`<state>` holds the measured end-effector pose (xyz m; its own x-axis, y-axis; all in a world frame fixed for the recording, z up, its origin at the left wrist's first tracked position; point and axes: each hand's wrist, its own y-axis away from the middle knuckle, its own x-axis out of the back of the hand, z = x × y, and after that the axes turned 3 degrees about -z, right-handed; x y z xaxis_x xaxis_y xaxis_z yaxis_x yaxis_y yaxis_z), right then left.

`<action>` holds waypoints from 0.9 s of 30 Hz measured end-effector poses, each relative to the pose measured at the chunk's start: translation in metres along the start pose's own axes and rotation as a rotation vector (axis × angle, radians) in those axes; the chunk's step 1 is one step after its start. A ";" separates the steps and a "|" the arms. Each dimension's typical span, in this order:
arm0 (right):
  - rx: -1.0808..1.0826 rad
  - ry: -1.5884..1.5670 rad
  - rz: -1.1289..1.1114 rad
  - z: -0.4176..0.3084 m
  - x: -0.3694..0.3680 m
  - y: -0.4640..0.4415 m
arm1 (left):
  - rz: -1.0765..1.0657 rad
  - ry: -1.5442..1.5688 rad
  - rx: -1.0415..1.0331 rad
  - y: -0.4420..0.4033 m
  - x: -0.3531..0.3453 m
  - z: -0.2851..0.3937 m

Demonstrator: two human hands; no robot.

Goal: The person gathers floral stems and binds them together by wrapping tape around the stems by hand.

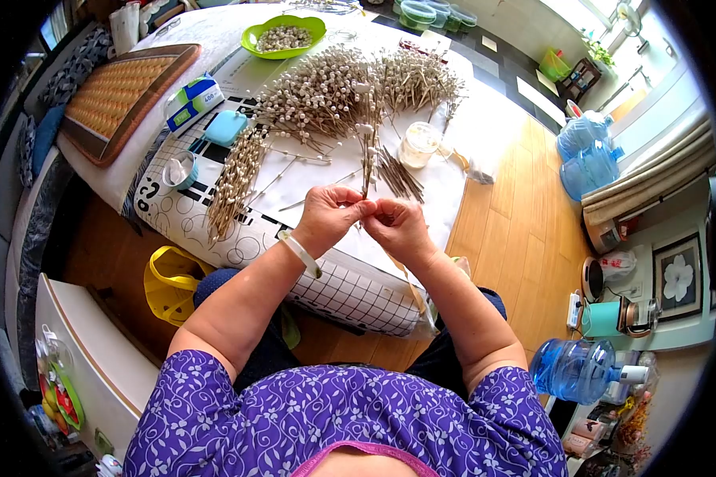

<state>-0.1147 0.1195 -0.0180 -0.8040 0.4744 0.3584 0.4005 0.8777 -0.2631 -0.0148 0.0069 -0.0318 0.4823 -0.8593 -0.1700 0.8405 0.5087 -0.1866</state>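
Both hands meet over the front part of the white-covered table (310, 191). My left hand (330, 216) is closed, its fingers pinching the lower end of an upright stem with pale buds (366, 131). Touching it, my right hand (400, 228) is closed in a pinch at the same stem end; its fingertips hide just what they grip. Behind them lie a large pile of budded stems (314, 87) and a second pile (418, 79). A bundle of bare brown sticks (399, 175) lies beside a clear jar (419, 145), just beyond my right hand.
A green bowl of beads (284, 37) stands at the back. To the left are a tissue pack (193, 102), a blue case (226, 128), a small cup (180, 170) and another stem bundle (237, 183). A yellow basket (171, 285) and blue water bottles (589, 168) flank the table.
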 end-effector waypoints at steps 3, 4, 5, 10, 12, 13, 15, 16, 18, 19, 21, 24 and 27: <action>-0.039 -0.056 -0.004 -0.004 -0.002 0.001 | 0.012 0.012 0.020 0.000 -0.001 0.002; -0.039 -0.056 -0.004 -0.001 -0.002 0.001 | 0.014 0.015 0.024 0.000 -0.001 0.003; -0.025 -0.055 0.002 0.005 -0.003 0.000 | 0.017 0.019 0.028 0.000 -0.001 0.003; -0.045 -0.068 -0.018 0.013 -0.006 0.000 | 0.023 -0.032 0.042 0.000 -0.002 0.004; -0.078 -0.284 -0.023 0.010 -0.008 0.000 | 0.022 -0.070 0.066 0.001 -0.002 0.008; -0.081 -0.284 -0.023 0.010 -0.007 0.000 | 0.016 -0.103 0.041 0.002 -0.003 0.009; -0.131 -0.345 -0.079 0.012 -0.002 -0.003 | 0.011 -0.135 0.024 0.002 -0.003 0.008; -0.141 -0.354 -0.096 0.014 -0.001 -0.004 | -0.032 -0.052 0.024 0.000 -0.003 0.007; -0.156 -0.418 -0.099 0.007 -0.002 -0.003 | -0.107 -0.026 0.039 0.002 0.001 0.003; -0.176 -0.464 -0.114 0.007 0.000 -0.005 | -0.112 -0.111 0.008 0.000 0.004 0.002; -0.166 -0.256 -0.170 0.007 0.006 -0.007 | -0.045 -0.044 0.073 0.001 0.004 0.012; -0.212 -0.323 -0.175 0.004 0.007 -0.007 | -0.036 0.003 0.061 -0.004 0.009 0.008; -0.178 -0.336 -0.168 0.004 0.004 -0.007 | -0.022 0.013 0.111 -0.005 0.009 0.012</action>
<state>-0.1224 0.1153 -0.0186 -0.9516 0.3007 0.0633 0.2974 0.9531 -0.0564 -0.0120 -0.0044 -0.0208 0.4612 -0.8689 -0.1794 0.8731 0.4805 -0.0823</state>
